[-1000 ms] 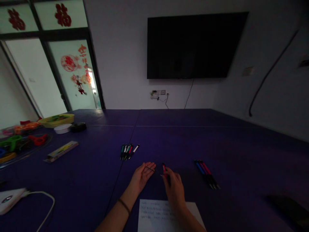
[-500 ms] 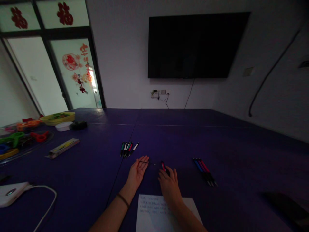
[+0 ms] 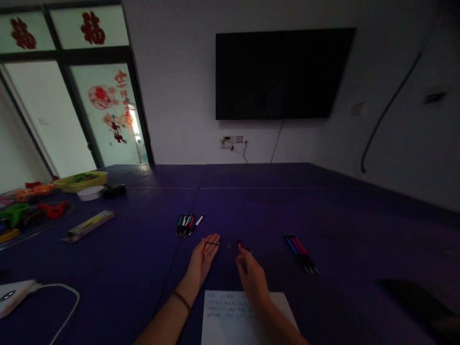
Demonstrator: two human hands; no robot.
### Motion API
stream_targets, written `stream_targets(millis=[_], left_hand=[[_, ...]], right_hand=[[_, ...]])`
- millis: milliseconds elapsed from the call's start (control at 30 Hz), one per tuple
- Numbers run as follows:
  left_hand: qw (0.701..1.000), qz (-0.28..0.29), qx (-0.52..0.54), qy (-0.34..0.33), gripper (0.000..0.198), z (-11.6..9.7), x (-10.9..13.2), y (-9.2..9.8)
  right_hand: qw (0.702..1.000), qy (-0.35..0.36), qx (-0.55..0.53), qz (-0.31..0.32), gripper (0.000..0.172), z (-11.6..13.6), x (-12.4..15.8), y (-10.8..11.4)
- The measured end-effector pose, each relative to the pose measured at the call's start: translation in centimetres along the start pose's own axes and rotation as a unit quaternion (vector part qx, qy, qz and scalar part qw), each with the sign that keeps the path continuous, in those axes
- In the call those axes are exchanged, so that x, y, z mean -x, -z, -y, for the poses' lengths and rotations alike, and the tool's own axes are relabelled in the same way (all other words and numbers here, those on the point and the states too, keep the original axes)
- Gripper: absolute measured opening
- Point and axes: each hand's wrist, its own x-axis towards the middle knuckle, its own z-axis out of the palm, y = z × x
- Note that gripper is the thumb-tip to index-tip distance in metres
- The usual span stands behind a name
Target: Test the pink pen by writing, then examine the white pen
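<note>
My left hand is turned palm up, its thumb pressing a thin dark pen refill against the fingers. The refill's light tip points right, toward my other hand. My right hand is beside a pink and black pen barrel, with thumb and fingertips drawn together. Whatever lies between those fingertips is hidden. Beneath the right wrist is a white sheet with handwriting.
Several pens lie in a group beyond my left hand. More blue and pink pens lie side by side at right. Leftward are a long box, a yellow basket, scissors and a white device with a cable.
My right hand's fingers have drawn together, from spread over the pen barrel to a pinch near it. The left hand keeps its hold on the refill. The camera view has shifted slightly.
</note>
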Motion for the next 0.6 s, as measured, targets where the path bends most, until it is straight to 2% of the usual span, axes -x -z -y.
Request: stream_targets(millis=[133,233,600], left_hand=[[1.0,0.017,-0.013,0.005,0.021,0.17,0.11,0.05],[0.999,0.031,-0.021,0.016,0.021,0.37,0.25,0.04],[0.997,0.072,-0.033,0.025,0.02,0.72,0.62,0.11]], right_hand=[[0.993,-0.051,-0.093,-0.049,0.02,0.36,-0.33,0.49],[0.987,-0.075,-0.131,-0.063,0.021,0.32,-0.57,0.52],[0.979,-0.095,-0.176,-0.035,0.024,-0.11,-0.54,0.61]])
